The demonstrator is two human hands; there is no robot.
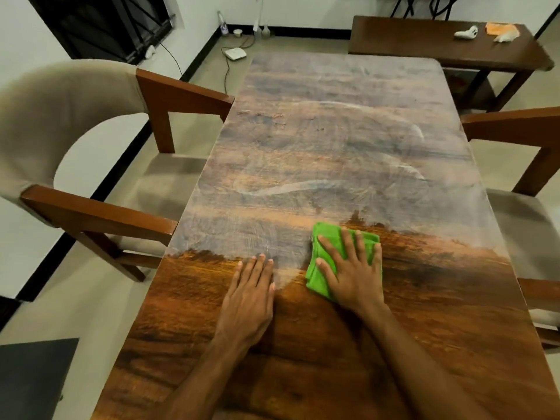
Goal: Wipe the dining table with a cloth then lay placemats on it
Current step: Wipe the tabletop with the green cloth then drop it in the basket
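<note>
A long wooden dining table [318,122] stretches away from me. Its far part looks hazy and streaked, while the near part is darker and glossy. My right hand [353,272] lies flat with spread fingers on a folded green cloth [316,277], pressing it onto the table near the boundary of the two areas. My left hand [251,294] rests flat on the bare wood just left of the cloth, fingers straight. No placemats are in view.
A cushioned wooden armchair [91,165] stands at the table's left side and another chair [521,189] at the right. A dark side table [424,47] at the back right carries an orange cloth [500,28] and a white object [466,32]. Cables and a white device [235,53] lie on the floor.
</note>
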